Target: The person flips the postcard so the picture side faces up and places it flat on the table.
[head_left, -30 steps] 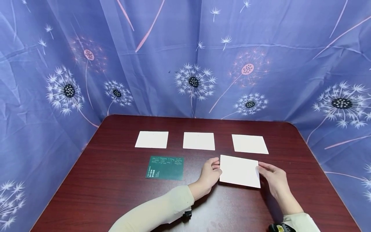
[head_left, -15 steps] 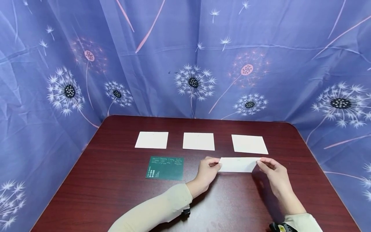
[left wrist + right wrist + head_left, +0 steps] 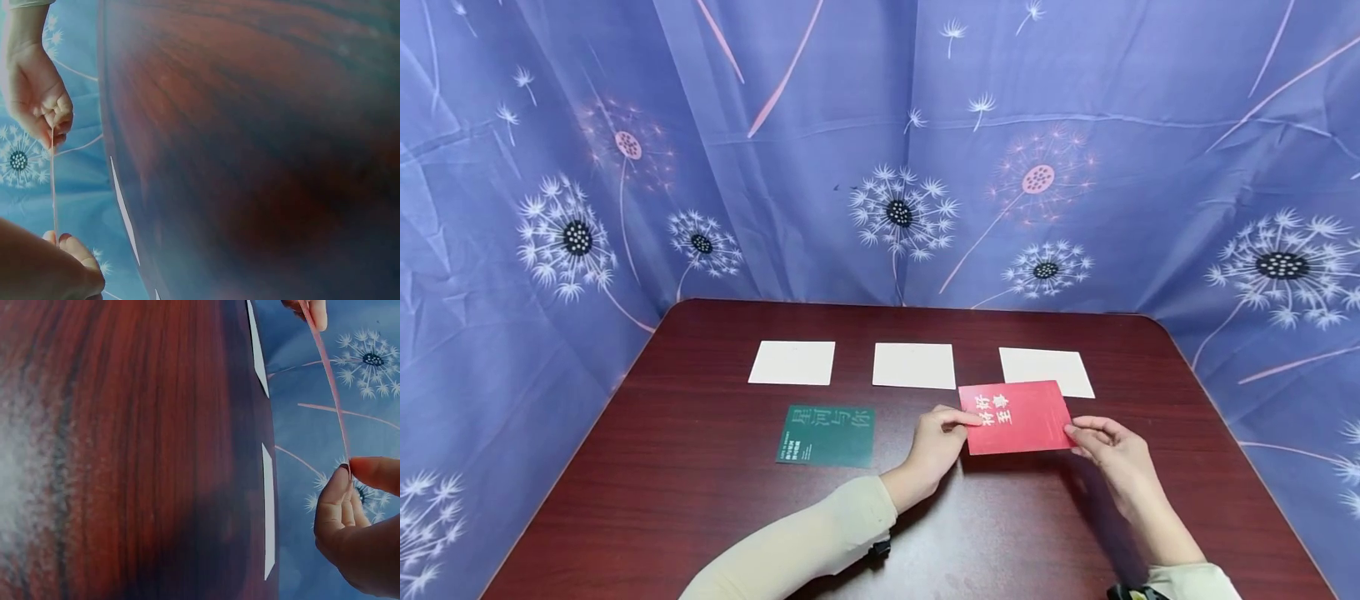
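Observation:
A red card (image 3: 1022, 421) with white lettering is held above the table between both hands. My left hand (image 3: 934, 450) pinches its left edge, and my right hand (image 3: 1116, 458) pinches the lower right corner. Seen edge-on in the right wrist view, the card (image 3: 334, 394) is a thin, slightly bent strip with the right hand's thumb and fingers (image 3: 337, 500) at its near end. The left wrist view also shows the card (image 3: 54, 194) edge-on, a hand at each end. To the left lies a green card (image 3: 827, 436) with pale lettering, flat on the table.
Three white cards lie in a row toward the back: a left one (image 3: 792, 362), a middle one (image 3: 913, 366) and a right one (image 3: 1060, 371), partly covered by the red card in the head view. A blue dandelion-print curtain (image 3: 797, 208) surrounds the dark red table (image 3: 700, 483).
The held card has been turned over: its white face showed before, then it tilted edgewards, and now its red printed face is up. Both hands stay near the same place.

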